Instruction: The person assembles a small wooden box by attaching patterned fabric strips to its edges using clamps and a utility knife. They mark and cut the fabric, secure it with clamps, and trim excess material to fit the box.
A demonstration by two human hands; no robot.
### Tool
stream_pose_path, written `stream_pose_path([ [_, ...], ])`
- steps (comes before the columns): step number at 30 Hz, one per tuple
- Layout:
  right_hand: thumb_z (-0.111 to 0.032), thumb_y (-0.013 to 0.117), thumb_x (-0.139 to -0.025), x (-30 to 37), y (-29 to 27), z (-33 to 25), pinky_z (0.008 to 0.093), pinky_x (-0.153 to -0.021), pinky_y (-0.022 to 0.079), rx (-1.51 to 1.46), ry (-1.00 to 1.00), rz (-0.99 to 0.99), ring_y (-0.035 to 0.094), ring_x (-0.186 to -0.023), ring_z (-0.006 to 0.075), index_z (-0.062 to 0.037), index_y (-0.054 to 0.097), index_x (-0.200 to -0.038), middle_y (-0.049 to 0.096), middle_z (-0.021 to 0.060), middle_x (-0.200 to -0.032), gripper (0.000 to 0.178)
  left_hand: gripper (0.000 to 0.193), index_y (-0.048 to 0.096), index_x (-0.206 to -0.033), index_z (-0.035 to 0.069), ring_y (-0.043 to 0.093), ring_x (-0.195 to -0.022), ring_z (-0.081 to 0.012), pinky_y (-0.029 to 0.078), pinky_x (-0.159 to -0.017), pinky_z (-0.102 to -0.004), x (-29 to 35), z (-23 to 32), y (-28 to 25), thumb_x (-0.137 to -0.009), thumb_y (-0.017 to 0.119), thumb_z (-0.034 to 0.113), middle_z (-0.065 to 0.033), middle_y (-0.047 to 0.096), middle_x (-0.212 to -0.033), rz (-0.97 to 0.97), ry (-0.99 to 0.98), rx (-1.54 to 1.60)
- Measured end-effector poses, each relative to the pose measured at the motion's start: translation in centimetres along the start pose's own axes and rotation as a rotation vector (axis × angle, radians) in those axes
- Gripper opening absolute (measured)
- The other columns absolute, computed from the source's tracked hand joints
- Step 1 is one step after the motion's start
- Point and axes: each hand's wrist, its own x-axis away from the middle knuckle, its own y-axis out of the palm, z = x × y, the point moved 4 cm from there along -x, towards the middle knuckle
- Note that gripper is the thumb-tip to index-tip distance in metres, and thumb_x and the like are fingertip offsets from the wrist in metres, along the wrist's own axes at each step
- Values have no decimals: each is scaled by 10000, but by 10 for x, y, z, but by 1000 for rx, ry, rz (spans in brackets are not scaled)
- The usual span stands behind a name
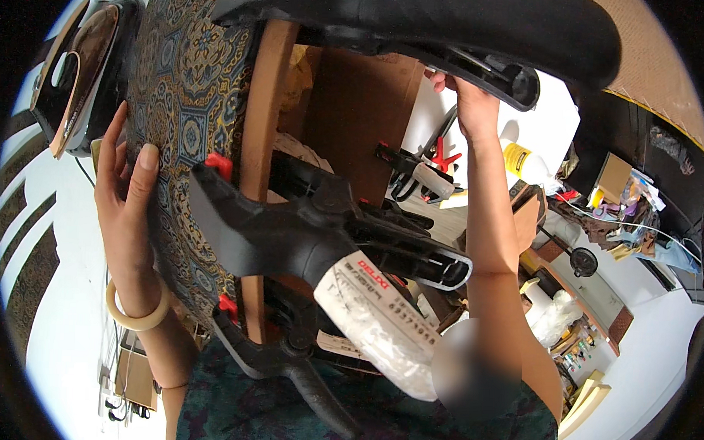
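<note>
A panel covered in blue, gold and black patterned fabric [190, 75] stands in front of me, with a bare wooden strip [260, 139] along its right edge. My left hand [128, 189] rests at the panel's left side, fingers stretched out and the thumb against the fabric. Large black spring clamps with red pads bite the strip: a middle clamp [278, 225] with a white tag, a lower clamp [297, 338], and an upper clamp [452, 29] very close to view. My right hand [476, 108] is closed at the upper clamp's handle; its fingers are partly hidden.
On a white surface at the right lie another black and red clamp [427, 168] and a bottle with a yellow label [528, 164]. A brown glossy object [86, 71] stands at the far left. Boxes, cloths and a cluttered shelf [588, 345] fill the right side.
</note>
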Motion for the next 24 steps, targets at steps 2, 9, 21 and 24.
stream_pose_path([
  [2,-86,610,-976,1,-4,2,283,-649,540,32,31,-31,656,-644,153,55,692,-900,722,134,-783,180,701,447,-1526,73,593,-1126,-184,458,-1002,-299,1,3,2,-952,717,372,-148,603,-1285,3,1,5],
  [9,-174,558,-1027,19,-9,-22,325,-746,553,-57,-79,231,675,-720,182,38,690,-819,726,147,-842,324,697,447,-1527,77,596,-1120,-196,458,-1001,-299,-1,-3,-1,-954,716,367,-153,598,-1285,40,48,-9],
  [21,-330,756,-852,4,21,15,318,-595,471,512,-28,215,549,-599,140,-45,651,-952,574,33,-644,319,701,434,-1540,91,584,-1168,-217,462,-1004,-312,-4,-7,-5,-957,728,348,-197,574,-1336,-14,-49,130],
  [24,-310,759,-826,12,26,4,319,-590,480,570,43,155,555,-587,141,-50,661,-963,563,34,-625,309,713,441,-1537,96,573,-1167,-215,450,-1014,-314,-9,-15,-8,-950,731,378,-208,558,-1341,22,-36,81],
])
